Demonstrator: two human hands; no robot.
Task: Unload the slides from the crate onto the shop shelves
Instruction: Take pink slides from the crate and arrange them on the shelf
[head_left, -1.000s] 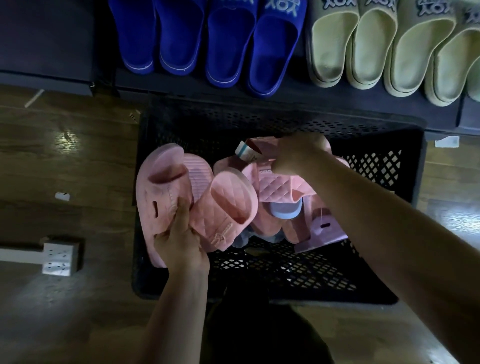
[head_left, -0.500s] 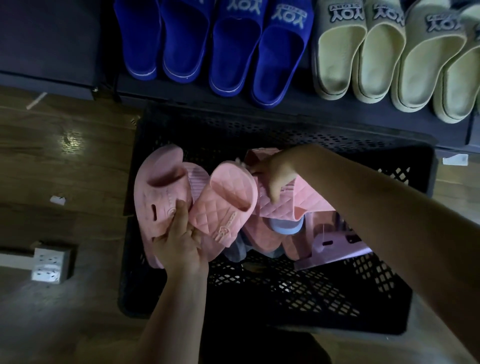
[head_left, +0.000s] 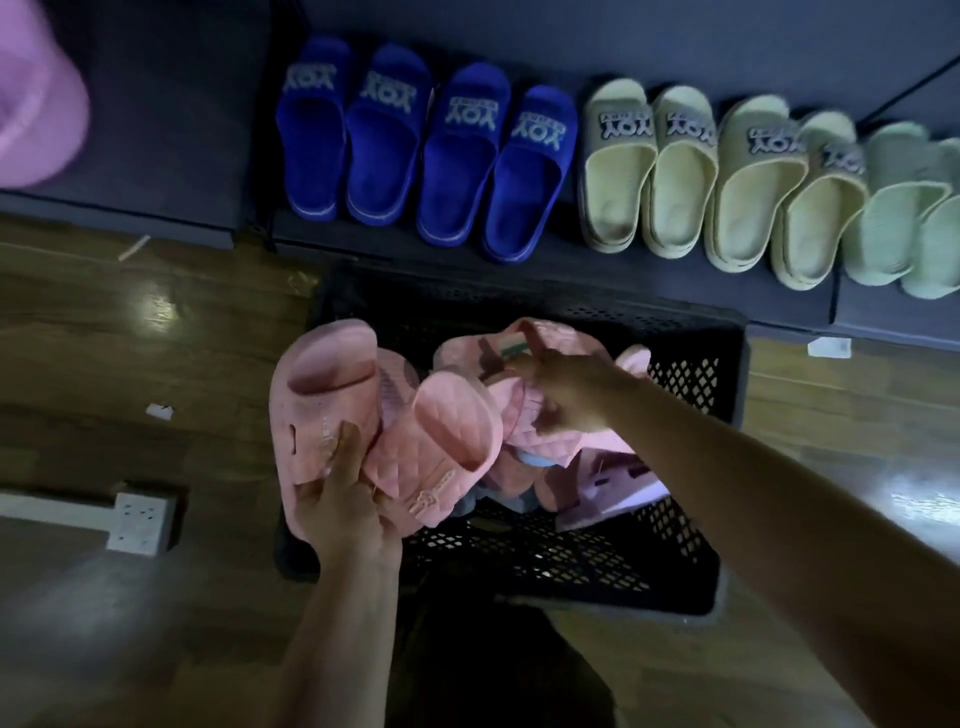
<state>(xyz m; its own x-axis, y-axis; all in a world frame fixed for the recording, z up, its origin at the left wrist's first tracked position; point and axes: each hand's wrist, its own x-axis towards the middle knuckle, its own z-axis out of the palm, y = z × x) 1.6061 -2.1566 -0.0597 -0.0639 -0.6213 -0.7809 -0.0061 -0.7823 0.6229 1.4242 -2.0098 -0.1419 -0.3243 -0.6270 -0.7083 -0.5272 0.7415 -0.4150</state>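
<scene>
On the shelf (head_left: 519, 41) at twelve o'clock, each of the four blue slides (head_left: 387, 135) carries pale "YOY" lettering across its strap, upside down from here. A smaller line beside it is too fine to read. At one o'clock the cream slides (head_left: 623, 176) show the same "YOY" on dark strap patches. At centre, the quilted pink slide (head_left: 447, 431) has a raised mark near its heel, and the second pink slide (head_left: 566, 332) has a striped tag (head_left: 511, 349). Neither is legible.

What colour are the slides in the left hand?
Pink; slides and left hand show in head view.
</scene>
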